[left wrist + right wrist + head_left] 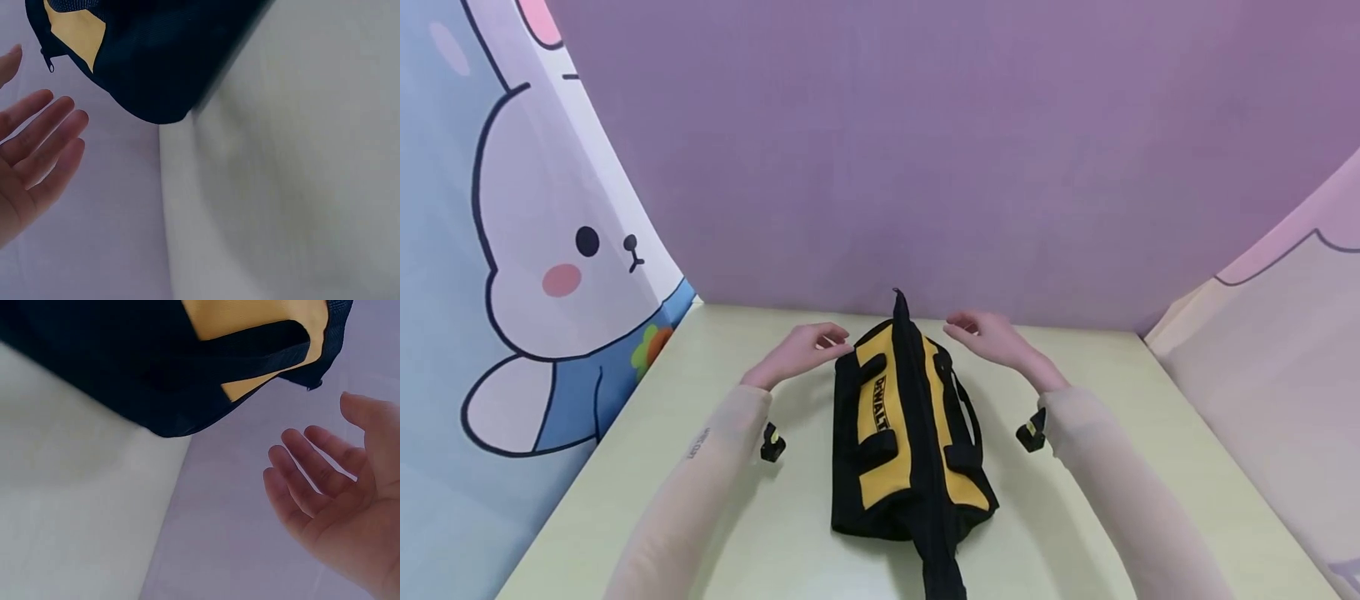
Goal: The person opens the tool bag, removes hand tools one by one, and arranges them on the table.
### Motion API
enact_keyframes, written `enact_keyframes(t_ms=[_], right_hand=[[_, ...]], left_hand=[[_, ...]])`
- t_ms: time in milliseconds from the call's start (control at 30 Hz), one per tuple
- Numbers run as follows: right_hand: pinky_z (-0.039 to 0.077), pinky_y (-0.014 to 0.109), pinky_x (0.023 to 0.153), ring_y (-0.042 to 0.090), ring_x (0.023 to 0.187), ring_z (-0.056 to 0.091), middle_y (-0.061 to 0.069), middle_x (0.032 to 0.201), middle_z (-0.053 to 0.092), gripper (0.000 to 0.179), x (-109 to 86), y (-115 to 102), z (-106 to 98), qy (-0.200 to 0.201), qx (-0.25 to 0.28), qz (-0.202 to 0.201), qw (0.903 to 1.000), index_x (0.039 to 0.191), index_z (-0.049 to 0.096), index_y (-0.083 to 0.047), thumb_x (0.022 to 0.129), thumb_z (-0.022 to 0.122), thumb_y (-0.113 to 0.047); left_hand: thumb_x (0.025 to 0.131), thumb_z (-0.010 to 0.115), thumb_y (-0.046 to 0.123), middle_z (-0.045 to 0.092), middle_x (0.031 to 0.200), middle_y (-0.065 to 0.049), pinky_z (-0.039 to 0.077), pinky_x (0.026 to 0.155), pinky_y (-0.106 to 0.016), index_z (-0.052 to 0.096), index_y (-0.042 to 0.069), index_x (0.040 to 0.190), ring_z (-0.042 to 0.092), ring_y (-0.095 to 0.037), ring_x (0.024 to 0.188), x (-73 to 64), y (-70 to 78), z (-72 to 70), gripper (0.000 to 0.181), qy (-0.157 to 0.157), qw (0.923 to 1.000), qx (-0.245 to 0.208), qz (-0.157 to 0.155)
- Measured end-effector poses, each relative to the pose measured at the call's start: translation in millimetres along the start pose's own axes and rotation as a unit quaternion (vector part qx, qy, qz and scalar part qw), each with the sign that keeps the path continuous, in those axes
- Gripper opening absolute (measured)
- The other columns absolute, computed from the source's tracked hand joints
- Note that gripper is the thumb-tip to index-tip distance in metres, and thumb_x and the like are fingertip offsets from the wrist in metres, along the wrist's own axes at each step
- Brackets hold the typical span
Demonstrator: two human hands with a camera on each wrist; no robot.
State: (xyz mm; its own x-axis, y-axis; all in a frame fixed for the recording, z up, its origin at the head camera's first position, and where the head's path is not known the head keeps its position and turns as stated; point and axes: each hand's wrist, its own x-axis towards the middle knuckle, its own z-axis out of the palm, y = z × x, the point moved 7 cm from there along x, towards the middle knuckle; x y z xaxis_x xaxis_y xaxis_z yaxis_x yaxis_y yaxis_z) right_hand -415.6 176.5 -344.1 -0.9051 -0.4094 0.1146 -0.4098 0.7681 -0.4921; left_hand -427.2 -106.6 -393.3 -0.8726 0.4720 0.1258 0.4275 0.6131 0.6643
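A black and yellow DeWalt tool bag (883, 408) lies lengthwise on the pale table, its top zipper strip running from far end to near end. At its far left corner is my left hand (808, 348), fingers loosely bent and holding nothing. The left wrist view shows that hand (40, 150) apart from the bag (156, 56), near a small zipper pull (50, 62). To the right of the bag's far end, my right hand (988, 336) hovers with relaxed fingers. In the right wrist view this hand (337, 487) is also apart from the bag (125, 362) and its black strap (262, 353).
The pale table (760, 533) ends at a purple backdrop (925, 150) behind the bag. A rabbit-printed cloth (550, 208) hangs on the left, and a pale pink one (1277, 358) on the right. Small black devices (772, 442) sit at both wrists.
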Motion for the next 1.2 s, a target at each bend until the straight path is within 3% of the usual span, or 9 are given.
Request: enact_keyframes(t_ms=[200, 467, 700, 867, 1033, 1200], right_hand=[[0.052, 0.049, 0.094, 0.032, 0.108, 0.066, 0.018, 0.121, 0.069, 0.042, 22.8, -8.6, -1.5, -0.009, -0.018, -0.019, 0.9996, 0.129, 0.062, 0.000, 0.103, 0.052, -0.031], [0.053, 0.048, 0.096, 0.032, 0.111, 0.065, 0.017, 0.124, 0.068, 0.041, 40.7, -10.3, 2.4, -0.025, -0.019, -0.018, 0.9994, 0.131, 0.061, -0.001, 0.103, 0.052, -0.030], [0.052, 0.048, 0.098, 0.032, 0.115, 0.064, 0.017, 0.129, 0.066, 0.044, 63.6, -14.4, 6.2, -0.040, -0.017, -0.017, 0.9989, 0.134, 0.059, -0.001, 0.104, 0.050, -0.032], [0.051, 0.047, 0.099, 0.030, 0.117, 0.064, 0.015, 0.131, 0.065, 0.046, 78.9, -19.9, 16.5, -0.047, -0.031, -0.011, 0.9984, 0.136, 0.058, -0.003, 0.105, 0.048, -0.036], [0.052, 0.046, 0.096, 0.028, 0.111, 0.066, 0.012, 0.121, 0.069, 0.041, 90.6, -23.2, 25.5, -0.045, -0.023, -0.011, 0.9987, 0.126, 0.065, -0.008, 0.104, 0.048, -0.038], [0.053, 0.045, 0.093, 0.027, 0.106, 0.067, 0.011, 0.116, 0.070, 0.038, 99.1, -28.9, 29.5, -0.043, -0.022, -0.016, 0.9987, 0.122, 0.067, -0.009, 0.104, 0.049, -0.037]], left_hand=[[0.098, 0.062, 0.037, 0.067, 0.126, -0.013, 0.052, 0.098, -0.045, 0.063, 0.007, 0.129, 0.065, -0.028, 0.112, 20.9, 1.5, 2.7, 0.044, -0.001, 0.9999, -0.001, 0.013], [0.098, 0.060, 0.042, 0.066, 0.130, -0.014, 0.051, 0.101, -0.045, 0.060, 0.005, 0.134, 0.063, -0.028, 0.116, 40.9, 0.3, 12.7, 0.051, -0.025, 0.9996, 0.008, 0.011], [0.100, 0.056, 0.044, 0.066, 0.128, -0.014, 0.052, 0.099, -0.045, 0.059, 0.004, 0.135, 0.064, -0.029, 0.115, 56.6, 2.8, 13.1, 0.053, -0.033, 0.9992, 0.018, 0.013], [0.101, 0.055, 0.039, 0.067, 0.126, -0.015, 0.053, 0.097, -0.044, 0.060, 0.004, 0.133, 0.065, -0.029, 0.112, 59.4, 6.7, 10.5, 0.048, -0.034, 0.9986, 0.031, 0.025], [0.101, 0.055, 0.042, 0.066, 0.128, -0.014, 0.053, 0.098, -0.044, 0.059, 0.004, 0.136, 0.065, -0.027, 0.115, 64.9, 10.0, 12.2, 0.052, -0.058, 0.9978, 0.027, 0.016], [0.101, 0.055, 0.040, 0.067, 0.127, -0.015, 0.054, 0.096, -0.043, 0.057, 0.000, 0.137, 0.066, -0.027, 0.113, 71.1, 17.2, 17.6, 0.054, -0.076, 0.9962, 0.030, 0.031]])
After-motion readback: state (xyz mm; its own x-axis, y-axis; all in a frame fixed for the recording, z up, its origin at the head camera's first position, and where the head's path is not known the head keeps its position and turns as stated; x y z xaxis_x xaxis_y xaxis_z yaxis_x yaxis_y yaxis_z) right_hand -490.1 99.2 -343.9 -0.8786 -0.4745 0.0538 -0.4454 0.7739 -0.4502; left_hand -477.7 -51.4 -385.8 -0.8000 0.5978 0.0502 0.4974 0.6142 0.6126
